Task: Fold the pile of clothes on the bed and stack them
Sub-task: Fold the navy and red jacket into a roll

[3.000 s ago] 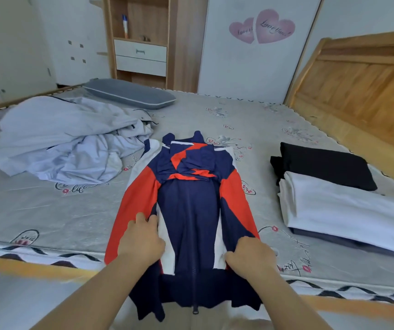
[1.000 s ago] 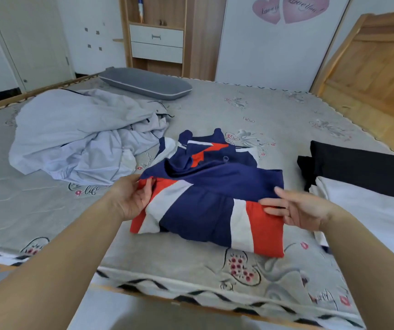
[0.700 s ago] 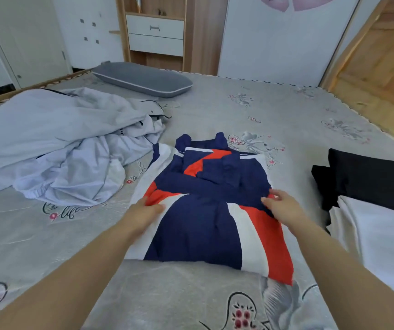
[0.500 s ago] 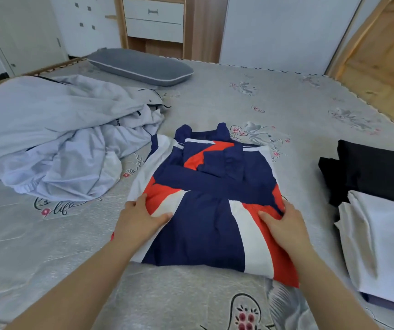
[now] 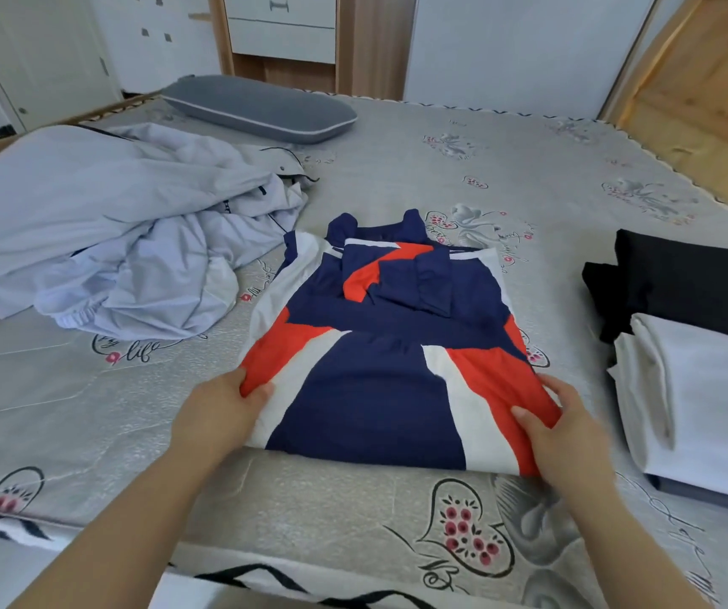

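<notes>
A navy, red and white jacket (image 5: 379,380) lies folded in half on the bed (image 5: 309,503), its fold toward me. My left hand (image 5: 221,406) grips its near left edge, thumb on the red panel. At the near right corner my right hand (image 5: 560,424) holds the fabric, thumb on top and fingers along the side. A crumpled pale blue garment (image 5: 111,239) lies unfolded at the left. To the right sit a folded white garment (image 5: 705,397) and, behind it, a folded black one (image 5: 683,283).
A grey pillow (image 5: 261,107) lies at the far side of the bed. The wooden headboard (image 5: 705,90) rises at the right. A wooden cabinet with white drawers (image 5: 283,33) stands against the far wall. The mattress edge runs just in front of me.
The jacket's lower half was folded up over its top half. Both hands then slid from the fold's upper edge back to the near corners and took hold of them.
</notes>
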